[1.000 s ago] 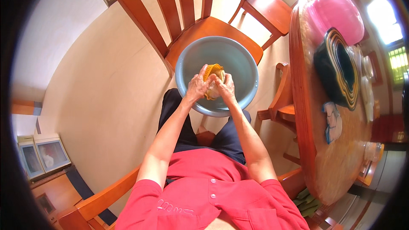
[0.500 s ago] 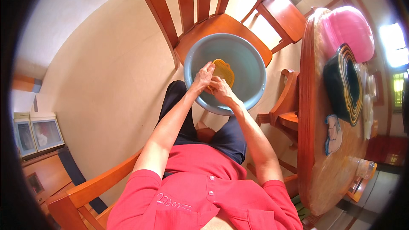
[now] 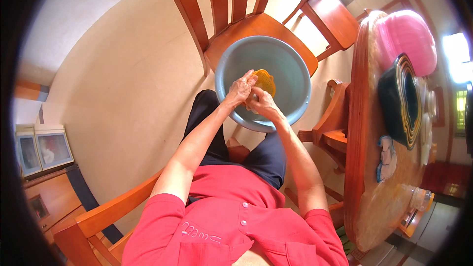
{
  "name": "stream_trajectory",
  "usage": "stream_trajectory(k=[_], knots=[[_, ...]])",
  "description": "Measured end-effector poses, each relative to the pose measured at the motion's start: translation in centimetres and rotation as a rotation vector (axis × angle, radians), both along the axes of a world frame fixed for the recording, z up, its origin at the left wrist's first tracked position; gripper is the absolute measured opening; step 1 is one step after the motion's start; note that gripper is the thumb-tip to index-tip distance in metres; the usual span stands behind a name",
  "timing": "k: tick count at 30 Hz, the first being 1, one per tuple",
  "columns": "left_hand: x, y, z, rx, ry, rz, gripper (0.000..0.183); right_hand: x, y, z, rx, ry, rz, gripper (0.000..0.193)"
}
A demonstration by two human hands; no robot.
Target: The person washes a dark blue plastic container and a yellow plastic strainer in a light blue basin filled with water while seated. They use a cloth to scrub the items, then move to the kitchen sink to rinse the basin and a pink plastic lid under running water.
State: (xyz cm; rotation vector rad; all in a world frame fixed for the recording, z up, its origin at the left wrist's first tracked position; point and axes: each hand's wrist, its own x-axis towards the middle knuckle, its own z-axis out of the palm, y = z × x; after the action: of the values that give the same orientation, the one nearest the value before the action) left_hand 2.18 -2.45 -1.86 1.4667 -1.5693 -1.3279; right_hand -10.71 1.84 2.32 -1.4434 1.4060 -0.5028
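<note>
1. At far left, a glass-doored cabinet (image 3: 47, 150) stands by the wall; right of it, the arm of a wooden seat (image 3: 116, 204) slants beside the person's red shirt.
2. The left hand (image 3: 241, 90) holds the left edge of the basket (image 3: 266, 82); its fingers lie close together, pressed along that edge.
3. A wooden chair (image 3: 256, 25) stands beyond the hands; the blue basin (image 3: 290, 86) overlaps its seat, in front of the knees.
4. The yellow, perforated basket is tilted, inside the basin's outline, left of its middle; both hands partly cover it.
5. The right hand (image 3: 263, 103) is against the basket's near side, just beside the left; its fingers bend inward, tips hidden, so I cannot tell whether they pinch anything; a pale bit shows beneath, too small to identify.
6. At right, the table (image 3: 389, 212) bears a cloth (image 3: 387, 160), nested dark tubs (image 3: 389, 103) and a pink tub (image 3: 406, 42).
</note>
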Motion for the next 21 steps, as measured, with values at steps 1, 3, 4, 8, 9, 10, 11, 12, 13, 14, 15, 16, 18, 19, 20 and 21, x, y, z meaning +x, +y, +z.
stream_trajectory(k=[1,3,4,8,9,10,11,12,13,14,15,16,18,19,20,21], knots=[[-0.1,0.0,0.4,0.017,-0.034,-0.005,0.058,-1.0,-0.1,-0.9,-0.011,0.12,0.215,0.027],[0.1,-0.3,0.6,0.011,-0.084,0.002,0.057,-1.9,1.1,-0.8,-0.309,0.448,0.406,0.026],[0.2,-0.3,0.7,0.008,-0.11,0.009,0.057,-2.1,1.7,-0.7,-0.459,0.611,0.504,0.026],[-0.2,0.0,3.8,0.342,0.141,0.129,0.06,-3.2,1.7,-1.1,-0.62,0.831,0.449,0.014],[0.3,-0.5,3.8,0.344,0.196,0.068,0.073,-3.2,1.4,-1.6,-0.675,0.784,0.397,0.012],[0.2,-0.5,3.8,0.372,0.245,0.091,0.08,-3.3,1.3,-2.1,-0.677,0.741,0.337,0.013],[-0.1,-0.3,3.8,0.4,0.295,0.114,0.088,-3.3,1.1,-2.6,-0.679,0.698,0.277,0.014],[0.0,0.0,4.1,0.432,0.34,0.144,0.097,-3.1,1.1,-2.9,-0.677,0.647,0.223,0.016],[0.5,-0.2,3.0,0.443,0.323,0.019,0.114,-2.6,0.8,-2.6,-0.687,0.603,0.184,0.013],[0.6,-0.1,1.5,0.304,0.266,-0.005,0.113,-1.9,0.6,-2.4,-0.67,0.518,0.172,0.011],[0.1,0.3,1.4,0.167,0.212,-0.043,0.112,-1.5,0.6,-2.1,-0.648,0.443,0.15,0.009],[-0.3,0.6,1.2,0.031,0.158,-0.08,0.111,-1.3,0.6,-2.0,-0.626,0.368,0.127,0.008],[-0.3,0.7,1.0,0.041,0.1,-0.052,0.092,-1.6,0.3,-4.4,-0.669,0.358,0.238,0.016],[-0.2,0.6,0.8,0.04,0.036,-0.03,0.085,-1.3,0.3,-4.5,-0.653,0.421,0.263,0.019],[0.0,0.4,0.6,0.039,-0.029,-0.008,0.079,-1.2,0.4,-4.7,-0.637,0.484,0.288,0.023],[0.1,0.4,0.4,0.049,-0.013,0.013,0.074,-1.1,0.6,-2.9,-0.566,0.573,0.338,0.029]])
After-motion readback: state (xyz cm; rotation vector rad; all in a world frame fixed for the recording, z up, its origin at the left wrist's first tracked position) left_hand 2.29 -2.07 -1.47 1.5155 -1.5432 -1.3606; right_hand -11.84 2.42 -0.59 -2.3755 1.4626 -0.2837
